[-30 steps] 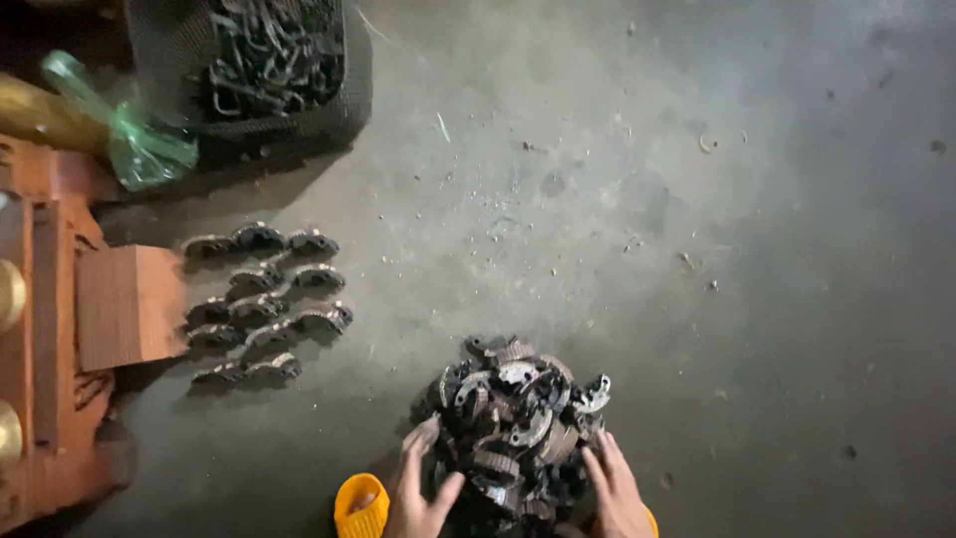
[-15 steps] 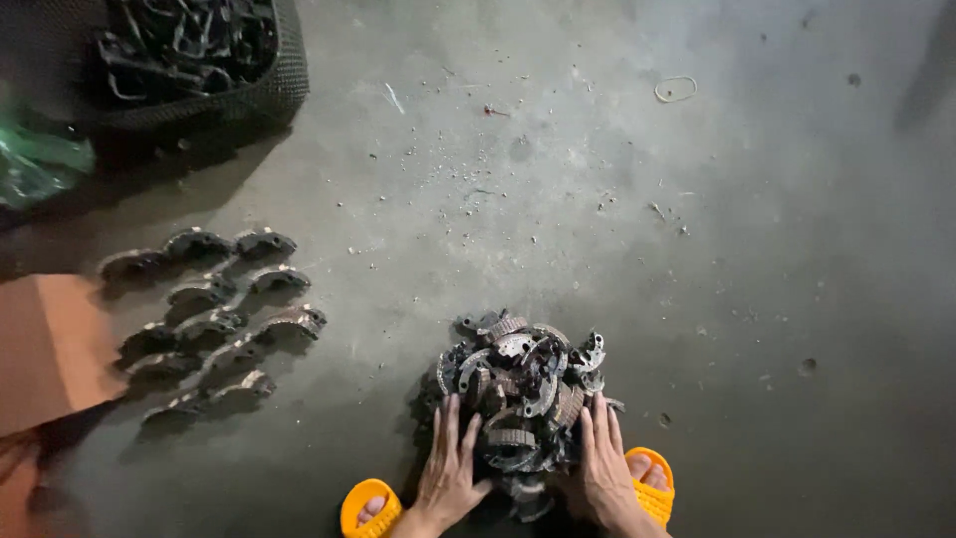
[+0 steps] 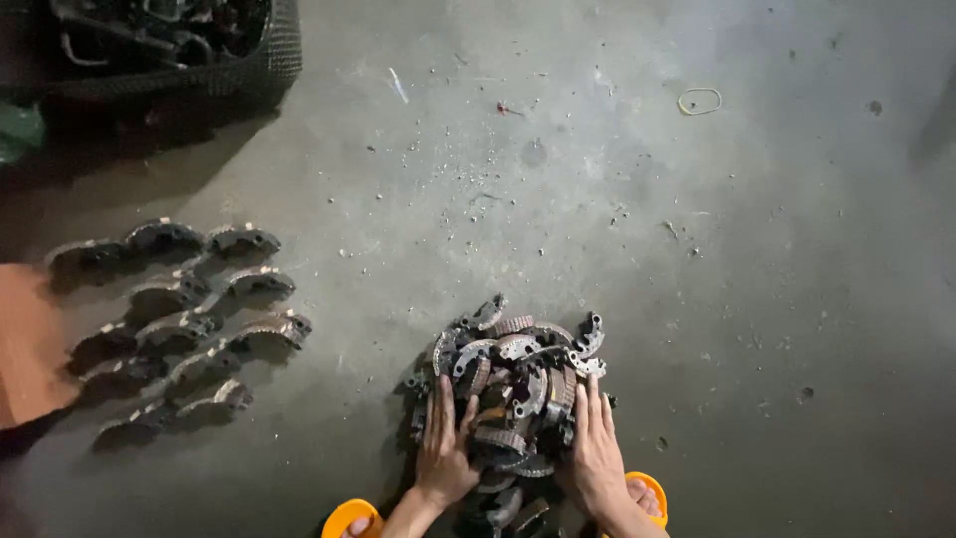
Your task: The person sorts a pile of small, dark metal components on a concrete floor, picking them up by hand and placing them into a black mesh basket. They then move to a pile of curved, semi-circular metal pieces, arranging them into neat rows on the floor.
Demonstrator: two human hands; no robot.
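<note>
A heap of dark curved metal brake shoes (image 3: 518, 374) lies on the concrete floor in front of me. My left hand (image 3: 444, 448) presses flat against the heap's left side, fingers spread. On the right side my right hand (image 3: 596, 448) rests flat on the heap, fingers together and pointing forward. Neither hand has lifted a piece. My feet in orange sandals (image 3: 647, 495) sit just behind the heap, partly hidden by my arms.
Rows of brake shoes (image 3: 179, 319) are laid out on the floor at the left, beside a brown wooden block (image 3: 30, 349). A black mesh basket (image 3: 199, 60) of dark metal parts stands at the top left. A rubber band (image 3: 700, 100) lies far off.
My hands have slid forward onto the sides of the heap, and the heap has shifted slightly. The view has moved right, so the laid-out rows sit further left.
</note>
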